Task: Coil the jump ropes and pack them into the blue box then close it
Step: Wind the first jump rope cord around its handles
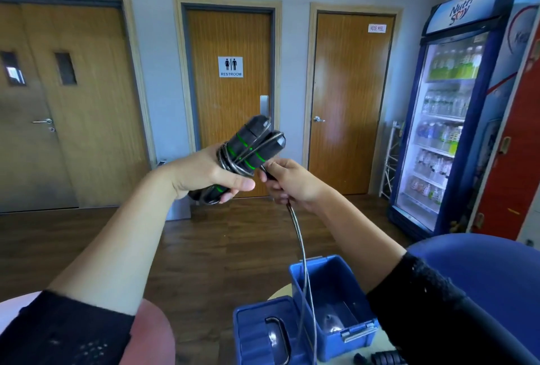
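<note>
**Rope half-wound above the open blue box**

The blue box [336, 280] stands open low in the view. Its floor shows only a bright glint, and nothing else inside can be made out. The lid [254, 332], with a dark carry handle, lies just left of the box, touching it.

High above the box, the left hand [204, 173] is clenched around the jump rope handles [254, 145], black with green rings, bundled together with several turns of cable across them. Just right of the handles, the right hand [287, 182] pinches the cable [304, 262] in curled fingers. The cable hangs down across the box's left edge; whether it goes inside cannot be told.

More dark handles [385, 359] lie just in front of the box. A blue chair [482, 271] stands right of it.
</note>
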